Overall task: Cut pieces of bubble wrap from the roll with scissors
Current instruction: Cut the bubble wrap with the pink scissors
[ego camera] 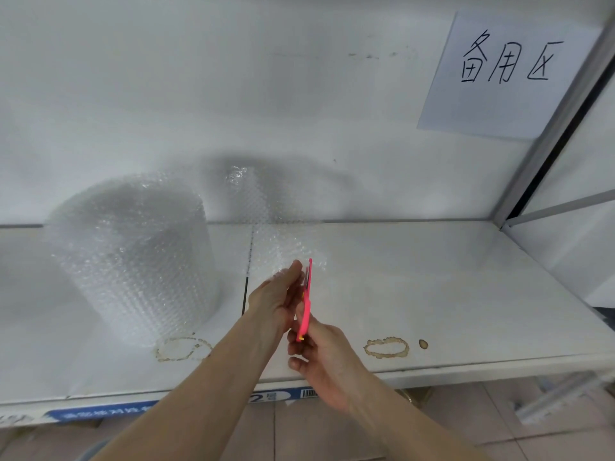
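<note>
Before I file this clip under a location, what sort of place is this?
Probably a warehouse or packing stockroom. A big bubble wrap roll stands on a white metal shelf whose front edge carries a barcode label, and a handwritten paper sign marks the bay.

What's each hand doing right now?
Left hand: closed on the bubble wrap sheet.
Right hand: closed on the pink scissors.

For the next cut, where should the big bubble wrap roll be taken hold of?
Probably at its loose sheet, coming from the right: the roll stands upright on the shelf, too broad for one hand, and the sheet trails off to that side.
</note>
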The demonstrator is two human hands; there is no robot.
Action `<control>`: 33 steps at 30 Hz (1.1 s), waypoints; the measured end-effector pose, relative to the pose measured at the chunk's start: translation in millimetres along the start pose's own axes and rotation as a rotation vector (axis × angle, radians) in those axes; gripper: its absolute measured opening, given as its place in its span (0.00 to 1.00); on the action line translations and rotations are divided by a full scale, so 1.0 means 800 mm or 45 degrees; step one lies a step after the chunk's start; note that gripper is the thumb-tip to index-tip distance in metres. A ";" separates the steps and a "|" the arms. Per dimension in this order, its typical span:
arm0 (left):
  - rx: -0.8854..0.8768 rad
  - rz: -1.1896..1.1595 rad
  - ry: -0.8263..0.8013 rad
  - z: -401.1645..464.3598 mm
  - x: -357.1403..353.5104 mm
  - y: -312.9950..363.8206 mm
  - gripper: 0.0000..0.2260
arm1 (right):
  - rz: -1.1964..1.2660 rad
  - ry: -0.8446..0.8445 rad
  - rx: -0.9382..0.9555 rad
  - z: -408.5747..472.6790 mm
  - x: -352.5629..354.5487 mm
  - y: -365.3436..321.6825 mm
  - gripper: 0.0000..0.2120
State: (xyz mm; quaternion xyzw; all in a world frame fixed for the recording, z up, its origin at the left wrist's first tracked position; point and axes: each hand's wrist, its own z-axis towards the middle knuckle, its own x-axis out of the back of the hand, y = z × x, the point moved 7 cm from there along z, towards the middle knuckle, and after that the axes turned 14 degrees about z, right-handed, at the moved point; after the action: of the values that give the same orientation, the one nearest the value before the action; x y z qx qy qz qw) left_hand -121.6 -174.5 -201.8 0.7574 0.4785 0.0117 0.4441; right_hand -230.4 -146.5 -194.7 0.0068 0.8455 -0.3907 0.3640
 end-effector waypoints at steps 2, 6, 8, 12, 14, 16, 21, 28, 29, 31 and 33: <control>-0.001 -0.001 -0.009 -0.001 0.000 0.000 0.09 | 0.001 -0.007 0.015 0.000 0.000 0.000 0.15; 0.006 -0.007 -0.018 -0.004 -0.002 0.001 0.08 | -0.030 -0.024 0.034 0.000 -0.001 0.000 0.16; 0.004 -0.014 -0.009 -0.005 -0.001 0.002 0.08 | -0.054 -0.023 0.040 0.000 -0.001 -0.001 0.16; -0.007 0.011 -0.029 -0.004 -0.002 0.001 0.08 | -0.036 -0.023 0.031 0.001 -0.001 -0.004 0.16; -0.004 0.009 -0.042 -0.002 -0.003 0.001 0.08 | -0.027 -0.036 0.029 0.002 -0.002 -0.005 0.17; -0.003 -0.005 -0.045 0.000 -0.003 0.001 0.09 | -0.032 -0.044 0.039 0.002 -0.003 -0.006 0.18; 0.000 0.021 -0.029 0.003 -0.001 0.000 0.08 | -0.040 -0.064 0.081 0.003 -0.002 -0.008 0.17; -0.008 0.026 -0.026 0.000 -0.002 0.002 0.08 | -0.064 -0.083 0.099 0.004 -0.003 -0.008 0.16; -0.012 0.041 -0.034 0.000 -0.003 0.002 0.09 | -0.058 -0.087 0.097 0.004 -0.004 -0.009 0.17; -0.011 0.058 -0.043 0.002 -0.003 0.002 0.09 | -0.031 -0.094 0.093 0.005 -0.004 -0.009 0.17; -0.003 0.052 -0.045 0.004 -0.003 0.002 0.09 | -0.023 -0.094 0.103 0.005 -0.004 -0.010 0.17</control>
State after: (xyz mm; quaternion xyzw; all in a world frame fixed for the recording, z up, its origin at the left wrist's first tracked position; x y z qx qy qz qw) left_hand -120.0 -178.2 -201.5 0.7666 0.4549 0.0081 0.4532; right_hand -227.8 -154.2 -189.2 -0.0007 0.8151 -0.4278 0.3907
